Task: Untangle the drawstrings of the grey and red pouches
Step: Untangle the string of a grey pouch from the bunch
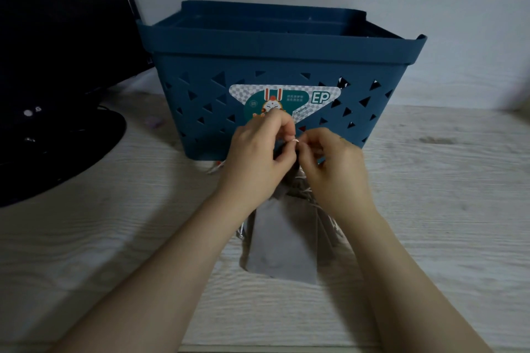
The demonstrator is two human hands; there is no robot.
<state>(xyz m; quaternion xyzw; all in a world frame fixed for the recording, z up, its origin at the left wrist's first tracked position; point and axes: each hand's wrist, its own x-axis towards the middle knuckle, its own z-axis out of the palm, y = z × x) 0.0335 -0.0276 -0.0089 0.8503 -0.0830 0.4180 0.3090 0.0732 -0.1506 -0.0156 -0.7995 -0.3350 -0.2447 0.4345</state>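
Grey pouch (282, 241) hangs lengthwise below both hands; its drawstring (295, 141) is pinched between left hand (259, 156) and right hand (334, 165) at centre frame.

Both bare forearms reach forward and converge. The left hand (256, 156) and right hand (334, 165) meet fingertip to fingertip, thumbs and forefingers curled, pinching a thin white drawstring (294, 141) between them.

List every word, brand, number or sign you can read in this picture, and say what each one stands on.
"EP": on the sticker on the blue plastic basket.
"G": beside a round logo on the black monitor; anything before it is unreadable.
Small print lines on the sticker: too small and blurred to read.
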